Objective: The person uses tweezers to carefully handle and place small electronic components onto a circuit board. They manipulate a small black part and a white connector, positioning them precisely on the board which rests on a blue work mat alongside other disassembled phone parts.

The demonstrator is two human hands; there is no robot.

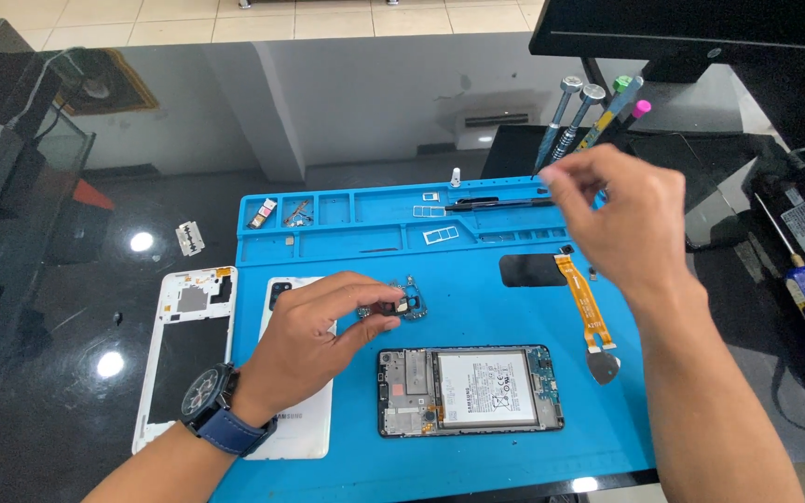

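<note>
Left hand fingers: we see the left hand point(314, 326), centre-left of the frame, with thumb and fingertips pinched shut on a small dark circuit board point(401, 304); the board sits at the fingertips just above the mat.
Right hand fingers: we see the right hand point(628, 224), upper right of the frame, raised over the mat with fingertips drawn together near the tool tips; we cannot tell whether anything lies between them.
Wrist: we note a dark wristwatch point(209, 402) on a blue strap on the left wrist, lower left.
Opened phone: we log an opened phone point(470, 390) lying flat at lower centre, battery and boards exposed, just below the left fingertips.
Flex cable: we see an orange flex cable point(582, 303) running down the mat right of centre, beneath the right hand, with a black strip point(531, 270) beside its upper end.
Back cover: we note a white back cover point(294, 424) partly under the left hand, on the mat's left edge.
Mid frame: we note a white mid frame point(184, 349) on the dark table, left of the mat.
Mat: we see a blue work mat point(477, 466) filling the frame's centre, small parts in its top trays.
Screwdrivers: we see upright screwdrivers point(570, 116) at upper right, behind the right hand.
Blade: we note a razor blade point(190, 238) at upper left of the mat, on the table.
</note>
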